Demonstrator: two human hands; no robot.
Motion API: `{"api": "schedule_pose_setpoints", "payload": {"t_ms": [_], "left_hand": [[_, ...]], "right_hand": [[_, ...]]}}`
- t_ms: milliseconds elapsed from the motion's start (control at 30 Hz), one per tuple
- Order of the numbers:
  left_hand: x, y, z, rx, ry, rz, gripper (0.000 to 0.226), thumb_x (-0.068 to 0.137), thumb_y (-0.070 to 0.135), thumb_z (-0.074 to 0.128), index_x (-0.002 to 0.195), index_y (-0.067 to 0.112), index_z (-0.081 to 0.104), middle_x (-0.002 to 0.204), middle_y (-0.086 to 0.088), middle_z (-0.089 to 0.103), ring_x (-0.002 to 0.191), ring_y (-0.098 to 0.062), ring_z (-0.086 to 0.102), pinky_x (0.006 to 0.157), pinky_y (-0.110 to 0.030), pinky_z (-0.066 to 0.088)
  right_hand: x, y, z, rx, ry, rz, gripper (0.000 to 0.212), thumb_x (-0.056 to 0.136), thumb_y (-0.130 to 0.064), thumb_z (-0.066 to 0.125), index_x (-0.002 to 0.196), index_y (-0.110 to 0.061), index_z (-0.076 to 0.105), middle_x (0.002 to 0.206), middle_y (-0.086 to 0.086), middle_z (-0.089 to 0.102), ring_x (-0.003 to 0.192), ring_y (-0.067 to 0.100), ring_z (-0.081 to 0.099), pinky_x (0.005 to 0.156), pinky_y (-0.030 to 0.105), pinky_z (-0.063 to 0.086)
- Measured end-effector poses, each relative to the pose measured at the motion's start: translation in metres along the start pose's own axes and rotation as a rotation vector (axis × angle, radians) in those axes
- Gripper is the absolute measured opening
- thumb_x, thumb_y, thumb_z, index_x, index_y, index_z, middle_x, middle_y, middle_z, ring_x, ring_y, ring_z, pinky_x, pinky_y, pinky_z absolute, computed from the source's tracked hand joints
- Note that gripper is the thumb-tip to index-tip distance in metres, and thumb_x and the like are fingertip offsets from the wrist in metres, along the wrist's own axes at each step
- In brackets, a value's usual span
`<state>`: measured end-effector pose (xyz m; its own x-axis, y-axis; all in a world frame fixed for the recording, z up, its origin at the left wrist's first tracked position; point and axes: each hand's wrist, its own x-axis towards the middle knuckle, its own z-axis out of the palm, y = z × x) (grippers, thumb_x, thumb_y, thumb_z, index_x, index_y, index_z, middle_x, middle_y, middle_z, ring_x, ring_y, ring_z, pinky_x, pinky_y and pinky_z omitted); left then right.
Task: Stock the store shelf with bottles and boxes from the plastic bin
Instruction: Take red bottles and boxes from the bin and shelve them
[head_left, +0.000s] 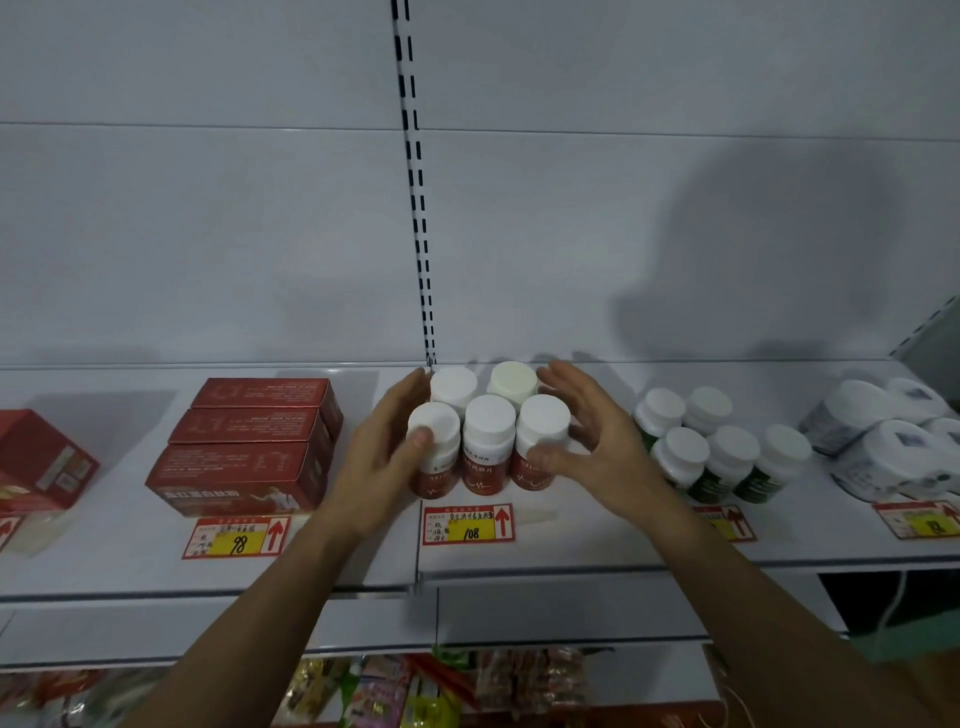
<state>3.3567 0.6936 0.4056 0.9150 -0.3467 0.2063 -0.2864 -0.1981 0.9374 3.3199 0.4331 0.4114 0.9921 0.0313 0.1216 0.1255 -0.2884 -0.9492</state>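
Head view: five red-labelled bottles, white caps, upright on shelf, long axes vertical, clustered above tag 108. Left hand at 9 o'clock, thumb on front-left cap, grip curled round that bottle. Right hand at 3 o'clock, grip released, thumb at front-right bottle. Both equally near.
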Motion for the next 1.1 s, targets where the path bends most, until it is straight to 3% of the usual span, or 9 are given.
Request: {"api": "schedule_pose_setpoints", "payload": {"t_ms": [67,233,367,500,567,667,767,933,1100], "left_hand": [[0.008,0.008,-0.011,0.078,0.068,0.039,0.068,0.099,0.063,0.038,0.153,0.022,0.040,0.153,0.009,0.049,0.141,-0.008,0.044,0.117,-0.047,0.039],[0.025,0.038,-0.043,0.383,0.136,0.053,0.053,0.105,0.048,0.035,0.151,0.024,0.045,0.151,0.006,0.050,0.134,0.001,0.045,0.112,-0.028,0.036],[0.026,0.048,-0.059,0.659,0.088,-0.033,0.057,0.105,0.050,0.034,0.156,0.024,0.034,0.161,0.000,0.036,0.145,-0.018,0.036,0.114,-0.036,0.028],[0.014,0.053,-0.073,0.826,0.041,-0.069,0.070,0.099,0.063,0.029,0.158,0.026,0.028,0.167,0.001,0.025,0.153,-0.020,0.024,0.121,-0.042,0.022],[0.004,0.058,-0.085,0.866,0.047,-0.067,0.080,0.096,0.074,0.022,0.158,0.025,0.028,0.167,0.000,0.025,0.154,-0.019,0.020,0.124,-0.042,0.020],[-0.013,0.067,-0.113,0.905,0.085,-0.060,0.080,0.093,0.069,0.025,0.158,0.021,0.030,0.166,-0.003,0.027,0.154,-0.018,0.019,0.120,-0.031,0.015],[-0.034,0.078,-0.147,0.979,0.120,-0.080,0.078,0.098,0.067,0.029,0.158,0.019,0.029,0.165,-0.005,0.028,0.155,-0.018,0.018,0.118,-0.029,0.013],[-0.079,0.100,-0.207,1.052,0.190,-0.141,0.086,0.091,0.072,0.022,0.157,0.017,0.031,0.164,-0.006,0.031,0.154,-0.021,0.021,0.120,-0.033,0.018],[-0.153,0.110,-0.279,1.071,0.282,-0.295,0.102,0.083,0.082,0.013,0.157,0.015,0.031,0.164,-0.008,0.031,0.153,-0.023,0.023,0.122,-0.039,0.019]], "right_hand": [[0.002,-0.011,-0.009,-0.019,0.005,-0.032,0.080,0.082,-0.046,0.075,0.151,-0.032,0.038,0.151,-0.019,0.048,0.140,0.003,0.045,0.111,0.034,0.044],[0.016,-0.043,-0.035,-0.285,-0.028,-0.078,0.052,0.103,-0.039,0.052,0.153,-0.030,0.040,0.153,-0.016,0.047,0.140,0.002,0.043,0.117,0.042,0.039],[0.028,-0.071,-0.055,-0.615,-0.184,-0.063,0.053,0.106,-0.044,0.041,0.156,-0.029,0.033,0.159,-0.014,0.038,0.145,0.008,0.036,0.118,0.031,0.030],[0.032,-0.087,-0.062,-0.740,-0.279,-0.140,0.062,0.101,-0.052,0.040,0.157,-0.027,0.032,0.161,-0.011,0.035,0.146,0.004,0.031,0.112,0.019,0.021],[0.037,-0.096,-0.061,-0.772,-0.320,-0.178,0.068,0.095,-0.059,0.037,0.156,-0.028,0.033,0.161,-0.011,0.035,0.145,0.003,0.030,0.112,0.018,0.020],[0.050,-0.113,-0.052,-0.824,-0.377,-0.206,0.072,0.092,-0.063,0.033,0.156,-0.029,0.034,0.162,-0.009,0.034,0.147,0.007,0.030,0.120,0.027,0.022],[0.061,-0.130,-0.033,-0.853,-0.408,-0.241,0.074,0.090,-0.065,0.032,0.155,-0.029,0.036,0.162,-0.008,0.033,0.148,0.010,0.031,0.123,0.036,0.025],[0.069,-0.163,0.029,-0.879,-0.473,-0.386,0.062,0.096,-0.057,0.039,0.152,-0.028,0.040,0.158,-0.008,0.039,0.144,0.010,0.036,0.115,0.023,0.024],[0.062,-0.200,0.138,-1.016,-0.637,-0.578,0.061,0.102,-0.051,0.043,0.157,-0.026,0.033,0.165,-0.005,0.028,0.151,0.013,0.023,0.123,0.029,0.018]]}}
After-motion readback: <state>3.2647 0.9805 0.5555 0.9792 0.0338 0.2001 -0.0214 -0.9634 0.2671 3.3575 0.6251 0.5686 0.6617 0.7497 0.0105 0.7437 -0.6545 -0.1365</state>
